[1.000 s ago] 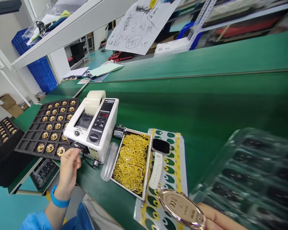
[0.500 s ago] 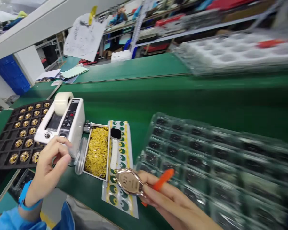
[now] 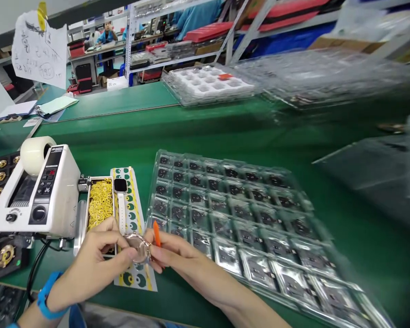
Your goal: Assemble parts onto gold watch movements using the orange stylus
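Between my two hands is a round, shiny watch case point(image 3: 139, 248) with a metal rim. My left hand point(image 3: 102, 255), with a blue band on its wrist, pinches the case's left edge between thumb and fingers. My right hand point(image 3: 177, 255) grips the opposite edge, and a slim orange plastic tool point(image 3: 156, 233) sticks up from among its fingers. Below and behind the hands lies a strip of green and yellow stickers point(image 3: 132, 200). A square-faced smartwatch with a white strap point(image 3: 121, 205) rests on that strip. Beside it, a box point(image 3: 101, 200) holds many small yellow rings.
A white tape dispenser point(image 3: 43, 196) stands at left, by a black tray of gold round parts point(image 3: 0, 182). To the right, a clear compartment tray point(image 3: 225, 196) holds packed dark parts. More plastic trays point(image 3: 208, 84) lie on the back ledge. A handwritten paper point(image 3: 39, 52) hangs upper left.
My left hand has come over from beside the tape dispenser to the watch case, which has turned in my right hand. The view has swung to the right.
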Motion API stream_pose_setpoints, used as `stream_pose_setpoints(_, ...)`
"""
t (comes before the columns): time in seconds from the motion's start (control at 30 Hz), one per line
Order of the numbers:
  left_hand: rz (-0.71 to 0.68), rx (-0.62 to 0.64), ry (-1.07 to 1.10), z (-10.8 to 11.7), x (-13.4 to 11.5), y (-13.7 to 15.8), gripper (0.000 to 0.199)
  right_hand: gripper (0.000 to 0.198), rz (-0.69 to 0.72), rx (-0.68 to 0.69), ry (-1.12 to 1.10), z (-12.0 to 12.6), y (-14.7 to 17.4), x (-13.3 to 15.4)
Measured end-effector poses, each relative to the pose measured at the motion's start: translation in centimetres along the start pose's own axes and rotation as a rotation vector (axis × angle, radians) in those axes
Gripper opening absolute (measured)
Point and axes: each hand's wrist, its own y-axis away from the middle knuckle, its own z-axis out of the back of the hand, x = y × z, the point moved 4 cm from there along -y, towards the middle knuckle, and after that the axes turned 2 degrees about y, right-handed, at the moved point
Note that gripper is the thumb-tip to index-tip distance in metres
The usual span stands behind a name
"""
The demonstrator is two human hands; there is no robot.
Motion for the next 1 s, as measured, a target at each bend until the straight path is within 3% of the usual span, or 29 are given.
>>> stream_pose_setpoints(0.2,-0.016,0.032,-0.015,0.0,0.4,0.0,0.018,0.048,0.012,0.007,0.046,0.1,0.5,0.4)
stream_pose_setpoints(0.7,-0.048,-0.004,-0.137,-0.4,0.5,-0.1,0.021,0.045,0.011,-0.01,0.139,0.1,0.7,0.5)
stream_pose_setpoints(0.83,-0.11,-0.11,-0.303,-0.3,0.4,-0.2,0.024,0.048,0.007,-0.058,0.173,0.2,0.7,0.6)
stream_pose_setpoints(1.0,-0.23,-0.337,-0.439,1.0,-0.1,-0.1,0.025,0.051,0.036,-0.081,0.206,0.3,0.7,1.0)
